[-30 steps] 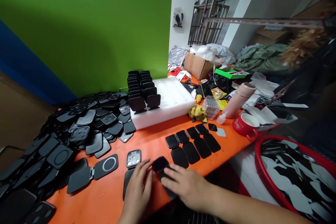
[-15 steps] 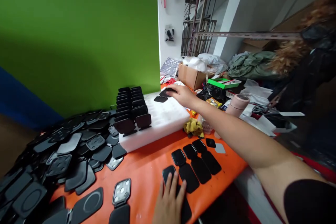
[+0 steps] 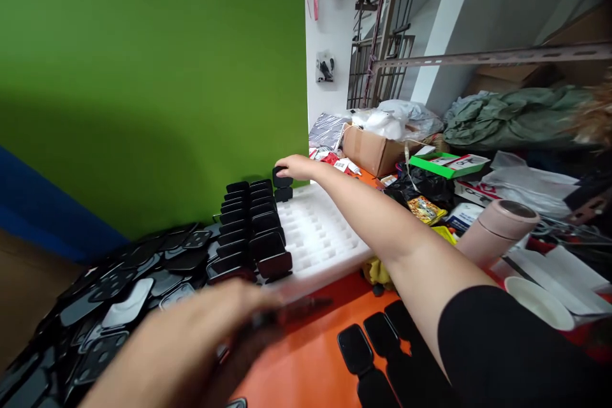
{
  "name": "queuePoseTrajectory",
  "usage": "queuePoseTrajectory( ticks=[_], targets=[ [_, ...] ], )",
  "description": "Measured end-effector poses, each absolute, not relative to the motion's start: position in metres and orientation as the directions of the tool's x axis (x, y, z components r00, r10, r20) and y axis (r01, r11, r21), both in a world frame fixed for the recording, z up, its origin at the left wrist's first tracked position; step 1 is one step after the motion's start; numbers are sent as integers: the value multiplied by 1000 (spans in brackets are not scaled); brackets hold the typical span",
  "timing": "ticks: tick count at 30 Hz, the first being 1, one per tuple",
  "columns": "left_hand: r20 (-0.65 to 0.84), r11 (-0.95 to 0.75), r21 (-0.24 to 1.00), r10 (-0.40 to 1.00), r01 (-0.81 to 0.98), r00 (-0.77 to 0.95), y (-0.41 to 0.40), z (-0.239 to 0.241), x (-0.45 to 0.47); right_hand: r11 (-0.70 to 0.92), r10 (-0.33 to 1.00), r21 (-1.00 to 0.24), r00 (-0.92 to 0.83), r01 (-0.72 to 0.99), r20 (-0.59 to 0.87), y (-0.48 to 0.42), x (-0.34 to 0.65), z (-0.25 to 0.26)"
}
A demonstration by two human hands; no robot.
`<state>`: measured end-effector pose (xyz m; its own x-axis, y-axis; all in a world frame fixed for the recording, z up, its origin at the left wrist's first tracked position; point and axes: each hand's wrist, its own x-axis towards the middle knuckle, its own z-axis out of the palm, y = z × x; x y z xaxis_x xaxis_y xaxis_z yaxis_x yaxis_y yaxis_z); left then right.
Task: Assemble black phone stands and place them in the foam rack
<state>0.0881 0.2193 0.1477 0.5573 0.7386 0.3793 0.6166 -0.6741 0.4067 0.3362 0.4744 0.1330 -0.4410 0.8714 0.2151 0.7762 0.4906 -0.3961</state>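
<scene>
My right hand (image 3: 296,167), at the far end of the white foam tray (image 3: 320,217), grips the upper panel of a black folding charger (image 3: 283,193). That charger's lower panel meets the foam, beside two rows of black chargers (image 3: 265,243) standing upright in the tray. In the lower left, motion blurs my left hand (image 3: 191,325). Its fingers are closed on another dark, hinged folding charger (image 3: 299,311), held above the orange table (image 3: 291,363) in front of the tray. Flat black folding chargers (image 3: 354,349) lie on the table to its right.
A large heap of chargers (image 3: 95,306) covers the left side. Behind the tray stands a green panel (image 3: 167,76). To the right are a pink bottle (image 3: 497,229), a cardboard box (image 3: 370,148), a green tray (image 3: 447,167) and a yellow cloth (image 3: 377,273).
My right hand has moved left with its charger to the rows' far end. My left hand has lifted off the table with a charger and swung left. The view has shifted.
</scene>
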Motion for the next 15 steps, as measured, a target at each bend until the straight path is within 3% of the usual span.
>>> queuePoseTrajectory(
  ticks=[5,15],
  targets=[
    [510,-715,96,632,692,583,312,229,121,521,853,-381,-483,763,199,485,342,149],
    [295,-698,-85,664,711,687,411,209,164,564,818,-427,-549,707,172,504,341,140]
  ],
)
